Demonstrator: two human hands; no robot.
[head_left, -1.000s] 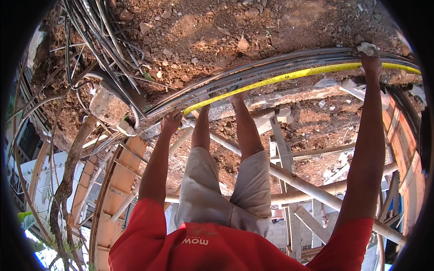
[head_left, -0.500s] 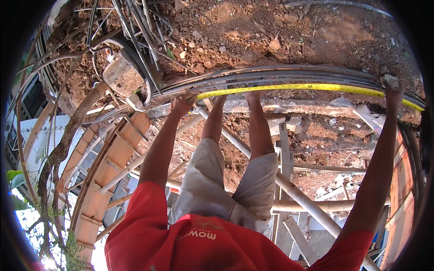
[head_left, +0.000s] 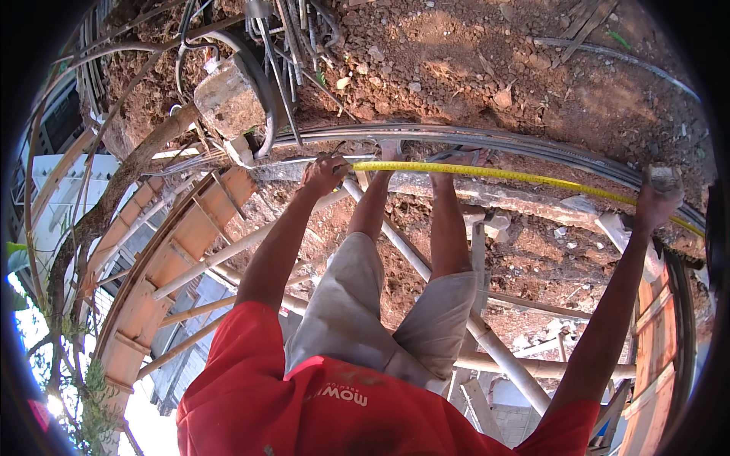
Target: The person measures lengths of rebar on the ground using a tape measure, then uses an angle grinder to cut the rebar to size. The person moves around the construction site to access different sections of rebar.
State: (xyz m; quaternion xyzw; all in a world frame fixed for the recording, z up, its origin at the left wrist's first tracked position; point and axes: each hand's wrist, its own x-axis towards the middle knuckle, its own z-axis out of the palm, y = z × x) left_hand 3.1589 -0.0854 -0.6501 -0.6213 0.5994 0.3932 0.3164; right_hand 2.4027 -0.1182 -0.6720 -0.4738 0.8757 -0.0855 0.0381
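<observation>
A yellow tape measure [head_left: 487, 172] is stretched between my two hands. My left hand [head_left: 325, 175] is closed at its left end, the fingers bunched together; a thin dark piece shows by the fingertips. Far to the right, my right hand [head_left: 656, 207] is closed around the tape, which runs on past it. A grey block [head_left: 666, 179] shows right at the right fingers; whether it is held cannot be told. Just beyond the tape lies a bundle of long steel bars [head_left: 502, 139], roughly alongside it. My feet and legs stand between my hands, partly under the tape.
Bare reddish soil [head_left: 456, 61] rises beyond the bars. At the upper left are a concrete chunk [head_left: 228, 102], bent bars and a tree branch [head_left: 144, 156]. Below me are bamboo poles [head_left: 502, 349] and curved wooden formwork [head_left: 182, 266], with more wooden boards [head_left: 655, 327] at the right.
The view has shifted and tilted. My right hand sits lower in the picture, and the tape, which overlapped the bars, now lies nearer to me than they do. Both hands keep their grip.
</observation>
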